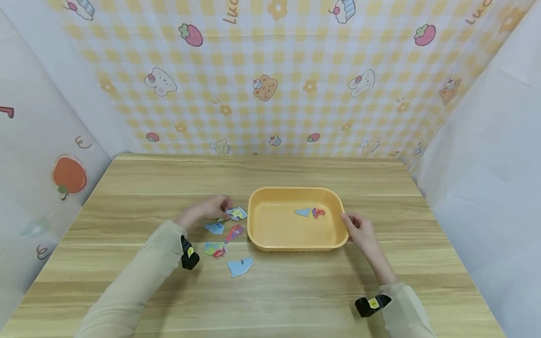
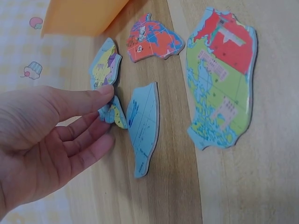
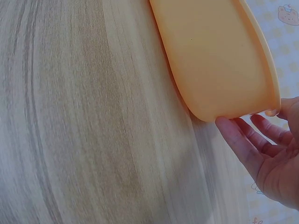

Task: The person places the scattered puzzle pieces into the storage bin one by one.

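Note:
My left hand (image 1: 215, 206) pinches a yellow-and-purple map puzzle piece (image 1: 237, 214) between thumb and fingers, just left of the orange-yellow plastic tub (image 1: 270, 230). Partly hidden by those fingertips is a blue-and-yellow piece (image 2: 114, 115). Nearby on the table lie a blue piece (image 1: 214, 228), a red-and-purple piece (image 1: 234, 232), a green-and-red piece (image 1: 213, 249) and another blue piece (image 1: 240, 266). My right hand (image 1: 361, 230) holds the tub's right end, fingers against its outer wall. Inside the tub are a small blue piece (image 1: 302, 212) and a red piece (image 1: 318, 213).
The tub stands on a wood-grain table (image 1: 296, 295). A yellow checked cloth (image 1: 296, 94) with cartoon prints hangs behind the back edge, and pale sheets (image 1: 486, 155) close off both sides.

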Demonstrator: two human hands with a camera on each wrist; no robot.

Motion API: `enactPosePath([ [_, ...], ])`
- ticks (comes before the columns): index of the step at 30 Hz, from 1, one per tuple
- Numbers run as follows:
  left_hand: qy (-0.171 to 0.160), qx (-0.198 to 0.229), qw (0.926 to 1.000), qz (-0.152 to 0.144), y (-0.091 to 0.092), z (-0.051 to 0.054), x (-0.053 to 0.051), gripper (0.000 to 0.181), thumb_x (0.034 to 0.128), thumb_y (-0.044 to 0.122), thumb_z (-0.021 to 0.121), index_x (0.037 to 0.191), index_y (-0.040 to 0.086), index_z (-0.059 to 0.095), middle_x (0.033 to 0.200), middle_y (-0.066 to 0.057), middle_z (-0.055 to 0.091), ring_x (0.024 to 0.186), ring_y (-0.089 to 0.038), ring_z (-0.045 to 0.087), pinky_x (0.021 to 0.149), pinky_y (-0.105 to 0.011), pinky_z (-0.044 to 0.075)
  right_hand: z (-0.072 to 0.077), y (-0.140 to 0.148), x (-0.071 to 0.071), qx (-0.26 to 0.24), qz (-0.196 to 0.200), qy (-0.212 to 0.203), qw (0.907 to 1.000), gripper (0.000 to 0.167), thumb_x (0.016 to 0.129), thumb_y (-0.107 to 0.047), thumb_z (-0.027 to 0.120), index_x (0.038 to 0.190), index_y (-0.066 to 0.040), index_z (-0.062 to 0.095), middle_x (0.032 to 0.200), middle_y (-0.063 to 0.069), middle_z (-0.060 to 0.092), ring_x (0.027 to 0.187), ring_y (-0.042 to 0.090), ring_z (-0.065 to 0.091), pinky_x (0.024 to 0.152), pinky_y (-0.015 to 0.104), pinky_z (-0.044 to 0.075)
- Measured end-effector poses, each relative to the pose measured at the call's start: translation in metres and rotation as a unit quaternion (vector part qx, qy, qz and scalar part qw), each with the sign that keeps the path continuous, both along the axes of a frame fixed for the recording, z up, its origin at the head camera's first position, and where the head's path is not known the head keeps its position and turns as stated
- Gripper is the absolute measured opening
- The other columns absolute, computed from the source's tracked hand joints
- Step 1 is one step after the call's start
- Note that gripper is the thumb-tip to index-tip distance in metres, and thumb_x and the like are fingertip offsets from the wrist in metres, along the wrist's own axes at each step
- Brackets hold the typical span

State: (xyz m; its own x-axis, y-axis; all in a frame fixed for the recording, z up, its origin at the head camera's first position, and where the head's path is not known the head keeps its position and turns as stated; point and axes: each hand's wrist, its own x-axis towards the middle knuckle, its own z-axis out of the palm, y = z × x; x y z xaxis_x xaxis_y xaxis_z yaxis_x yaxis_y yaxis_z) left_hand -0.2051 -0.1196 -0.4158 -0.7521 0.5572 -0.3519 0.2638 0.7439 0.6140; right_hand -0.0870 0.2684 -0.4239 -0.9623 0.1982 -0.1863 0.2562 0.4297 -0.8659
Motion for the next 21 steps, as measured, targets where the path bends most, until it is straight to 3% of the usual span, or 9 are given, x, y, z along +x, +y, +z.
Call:
enactPosePath([
  [8,-0.006,0.017,0.9998,0.001,-0.006,0.003,0.001,0.014,0.082,-0.003,0.059,0.096,-0.002,0.056,0.087,-0.011,0.057,0.081,-0.019,0.051,0.071,-0.027,0.045,0.0,0.0,0.001,-0.004,0.003,0.005,1.0,0.048,0.095,-0.032,0.046,0.116,0.01,0.052,0.095,0.024,0.058,0.067,0.011,0.062,0.057,0.023,0.054],
  [13,-0.027,0.031,0.9991,0.006,-0.009,0.006,0.001,0.014,0.0847,-0.004,0.053,0.099,-0.003,0.056,0.088,-0.011,0.056,0.08,-0.018,0.051,0.068,-0.026,0.046,0.002,0.0,0.002,-0.007,0.004,0.005,1.0,0.05,0.094,-0.033,0.047,0.117,0.01,0.052,0.097,0.025,0.058,0.068,0.011,0.062,0.057,0.023,0.054],
  [21,-0.01,0.046,0.9989,-0.001,-0.014,0.011,-0.001,0.017,0.0853,-0.004,0.05,0.101,-0.006,0.056,0.093,-0.016,0.058,0.087,-0.022,0.054,0.075,-0.029,0.049,0.001,-0.001,0.002,-0.008,0.003,0.003,1.0,0.049,0.094,-0.033,0.046,0.117,0.01,0.052,0.097,0.024,0.059,0.07,0.01,0.061,0.058,0.023,0.054],
])
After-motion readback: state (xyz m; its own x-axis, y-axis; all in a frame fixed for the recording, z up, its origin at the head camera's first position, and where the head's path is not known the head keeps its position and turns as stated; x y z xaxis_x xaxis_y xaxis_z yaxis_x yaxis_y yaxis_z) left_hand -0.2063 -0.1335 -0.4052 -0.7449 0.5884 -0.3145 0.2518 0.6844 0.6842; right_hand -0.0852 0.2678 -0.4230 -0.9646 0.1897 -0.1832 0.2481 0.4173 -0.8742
